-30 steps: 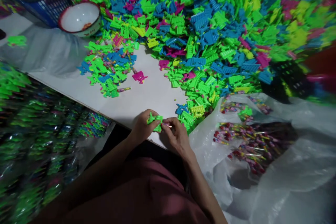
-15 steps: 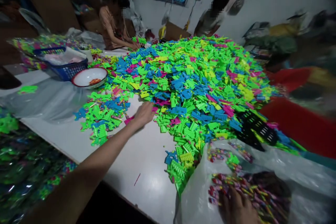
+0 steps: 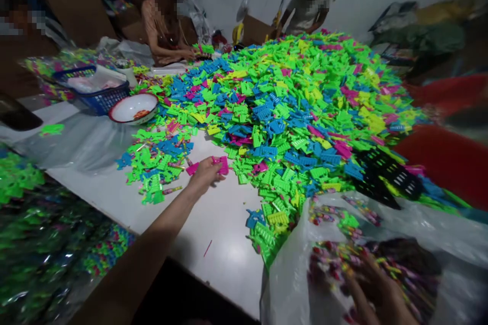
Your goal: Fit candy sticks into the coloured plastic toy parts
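Observation:
Over the white table (image 3: 232, 233), my left hand (image 3: 206, 175) pinches a pink plastic piece (image 3: 221, 165) at the near edge of a large heap of green, blue, yellow and pink pieces (image 3: 282, 106). Another pink piece (image 3: 192, 168) lies just left of my fingers. At the lower right, my right hand (image 3: 375, 289) is among small colourful wrapped sticks (image 3: 400, 274) in a clear plastic bag (image 3: 290, 274). Its fingers are partly spread and blurred, so whether they hold a stick is unclear. A smaller pile of pieces (image 3: 154, 162) lies left of my left hand.
A red-rimmed bowl (image 3: 133, 108) and a blue basket (image 3: 101, 95) stand at the left. Black slotted pieces (image 3: 389, 172) lie on the heap's right side. Two people (image 3: 168, 35) are behind the heap, and red material (image 3: 446, 162) is at the right.
My left hand has drawn back slightly from the heap with a pink piece now visible in it. My right hand has shifted right and its fingers reach among the sticks. The view has tilted down.

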The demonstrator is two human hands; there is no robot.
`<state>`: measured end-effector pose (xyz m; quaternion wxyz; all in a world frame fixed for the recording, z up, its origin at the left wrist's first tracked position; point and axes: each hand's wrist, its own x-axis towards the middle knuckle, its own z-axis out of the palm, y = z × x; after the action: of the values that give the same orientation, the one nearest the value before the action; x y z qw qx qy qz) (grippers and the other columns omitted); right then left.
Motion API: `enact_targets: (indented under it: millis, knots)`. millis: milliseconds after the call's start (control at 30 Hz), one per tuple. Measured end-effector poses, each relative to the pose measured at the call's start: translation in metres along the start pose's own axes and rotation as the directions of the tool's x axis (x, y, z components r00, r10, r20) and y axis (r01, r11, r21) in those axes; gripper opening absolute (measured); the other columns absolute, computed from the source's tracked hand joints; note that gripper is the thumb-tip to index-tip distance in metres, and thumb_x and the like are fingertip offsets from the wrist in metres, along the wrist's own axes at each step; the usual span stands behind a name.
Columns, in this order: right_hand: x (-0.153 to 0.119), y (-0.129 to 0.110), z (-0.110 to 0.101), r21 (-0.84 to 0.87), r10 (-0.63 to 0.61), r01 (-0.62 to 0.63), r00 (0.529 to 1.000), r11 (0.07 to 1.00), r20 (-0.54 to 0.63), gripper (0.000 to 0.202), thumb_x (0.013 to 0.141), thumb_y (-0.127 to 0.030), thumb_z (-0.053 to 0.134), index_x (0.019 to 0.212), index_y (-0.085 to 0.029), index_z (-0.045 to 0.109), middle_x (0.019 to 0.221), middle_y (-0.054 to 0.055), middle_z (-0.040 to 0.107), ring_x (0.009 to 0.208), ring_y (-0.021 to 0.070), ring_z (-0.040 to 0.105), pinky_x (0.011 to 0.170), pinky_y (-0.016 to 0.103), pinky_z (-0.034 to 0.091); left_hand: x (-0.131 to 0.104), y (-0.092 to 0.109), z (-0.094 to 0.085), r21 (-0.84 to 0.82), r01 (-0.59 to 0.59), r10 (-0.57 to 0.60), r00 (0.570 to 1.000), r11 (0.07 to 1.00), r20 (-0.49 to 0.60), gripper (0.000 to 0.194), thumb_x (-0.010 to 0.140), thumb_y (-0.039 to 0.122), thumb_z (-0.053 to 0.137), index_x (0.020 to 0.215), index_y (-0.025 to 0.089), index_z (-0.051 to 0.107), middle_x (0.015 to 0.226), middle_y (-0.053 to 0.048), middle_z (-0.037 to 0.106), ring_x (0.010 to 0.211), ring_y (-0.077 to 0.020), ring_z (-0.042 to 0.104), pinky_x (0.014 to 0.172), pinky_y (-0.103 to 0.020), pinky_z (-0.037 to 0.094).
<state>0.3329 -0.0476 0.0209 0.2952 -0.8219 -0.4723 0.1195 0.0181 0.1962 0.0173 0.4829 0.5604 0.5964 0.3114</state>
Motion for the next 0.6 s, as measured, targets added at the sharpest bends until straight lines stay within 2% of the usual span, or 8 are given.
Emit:
enact_targets:
  millis: [67, 133, 167, 267, 333, 400, 533, 600]
  knots:
    - [0.003, -0.057, 0.004, 0.191, 0.025, -0.015, 0.999, 0.981, -0.048, 0.056, 0.073, -0.056, 0.057, 0.125, -0.037, 0.051, 0.098, 0.012, 0.069, 0.075, 0.0314, 0.068, 0.052, 0.042, 0.054, -0.036, 0.001, 0.005, -0.377, 0.085, -0.036, 0.990, 0.923, 0.134, 0.025, 0.084, 0.035, 0.055, 0.099, 0.015, 0.055, 0.084, -0.009, 0.067, 0.065, -0.0146, 0.063, 0.059, -0.027, 0.050]
    - [0.008, -0.113, 0.024, 0.429, -0.123, 0.079, 0.989, 0.900, 0.077, 0.050, 0.076, -0.052, 0.058, 0.122, -0.032, 0.052, 0.103, 0.008, 0.068, 0.074, 0.0259, 0.067, 0.054, 0.038, 0.055, -0.069, 0.003, 0.012, -0.641, 0.187, -0.039, 0.970, 0.744, 0.239, 0.031, 0.070, 0.034, 0.071, 0.091, 0.015, 0.057, 0.079, -0.006, 0.066, 0.065, -0.0132, 0.062, 0.058, -0.024, 0.050]
    - [0.010, -0.135, 0.037, 0.512, -0.202, 0.101, 0.968, 0.853, 0.147, 0.045, 0.078, -0.047, 0.059, 0.120, -0.029, 0.054, 0.103, 0.008, 0.067, 0.076, 0.0234, 0.066, 0.058, 0.037, 0.056, -0.083, 0.003, 0.014, -0.694, 0.220, -0.043, 0.964, 0.685, 0.264, 0.035, 0.065, 0.032, 0.076, 0.089, 0.015, 0.058, 0.077, -0.004, 0.066, 0.065, -0.0128, 0.062, 0.056, -0.022, 0.049]
    - [0.010, -0.179, 0.079, 0.675, -0.292, 0.124, 0.946, 0.728, 0.142, 0.034, 0.079, -0.038, 0.064, 0.109, -0.023, 0.059, 0.096, 0.006, 0.066, 0.080, 0.0185, 0.064, 0.067, 0.034, 0.056, -0.109, 0.001, 0.015, -0.761, 0.281, -0.086, 0.954, 0.585, 0.286, 0.039, 0.059, 0.029, 0.080, 0.088, 0.014, 0.058, 0.075, -0.002, 0.064, 0.063, -0.0117, 0.060, 0.053, -0.021, 0.046]
    - [0.004, -0.187, 0.095, 0.715, -0.278, 0.106, 0.952, 0.691, 0.127, 0.030, 0.078, -0.036, 0.066, 0.103, -0.022, 0.060, 0.092, 0.005, 0.065, 0.080, 0.0172, 0.063, 0.071, 0.033, 0.055, -0.116, -0.001, 0.010, -0.787, 0.302, -0.109, 0.951, 0.538, 0.290, 0.038, 0.060, 0.028, 0.080, 0.088, 0.013, 0.058, 0.076, -0.003, 0.064, 0.063, -0.0118, 0.061, 0.053, -0.022, 0.047]
    - [-0.004, -0.184, 0.101, 0.713, -0.288, 0.075, 0.940, 0.697, 0.183, 0.025, 0.077, -0.037, 0.067, 0.096, -0.021, 0.062, 0.087, 0.004, 0.066, 0.077, 0.0164, 0.063, 0.070, 0.032, 0.055, -0.119, -0.002, 0.004, -0.808, 0.288, -0.113, 0.956, 0.514, 0.270, 0.037, 0.061, 0.027, 0.079, 0.088, 0.013, 0.058, 0.076, -0.003, 0.064, 0.062, -0.0116, 0.060, 0.054, -0.022, 0.046]
    - [-0.017, -0.164, 0.099, 0.676, -0.349, 0.006, 0.860, 0.737, 0.373, 0.025, 0.081, -0.041, 0.062, 0.094, -0.020, 0.064, 0.077, 0.002, 0.065, 0.064, 0.0144, 0.062, 0.057, 0.028, 0.052, -0.120, -0.003, 0.000, -0.802, 0.262, -0.103, 0.964, 0.536, 0.245, 0.038, 0.059, 0.028, 0.080, 0.086, 0.012, 0.058, 0.071, -0.001, 0.062, 0.061, -0.0107, 0.058, 0.052, -0.021, 0.044]
    - [-0.020, -0.157, 0.095, 0.657, -0.340, 0.007, 0.860, 0.754, 0.380, 0.026, 0.083, -0.041, 0.060, 0.097, -0.020, 0.065, 0.072, 0.001, 0.064, 0.059, 0.0129, 0.060, 0.053, 0.025, 0.049, -0.122, -0.004, 0.004, -0.786, 0.291, -0.097, 0.953, 0.545, 0.285, 0.041, 0.057, 0.029, 0.081, 0.085, 0.012, 0.057, 0.071, -0.002, 0.062, 0.062, -0.0115, 0.058, 0.052, -0.021, 0.043]
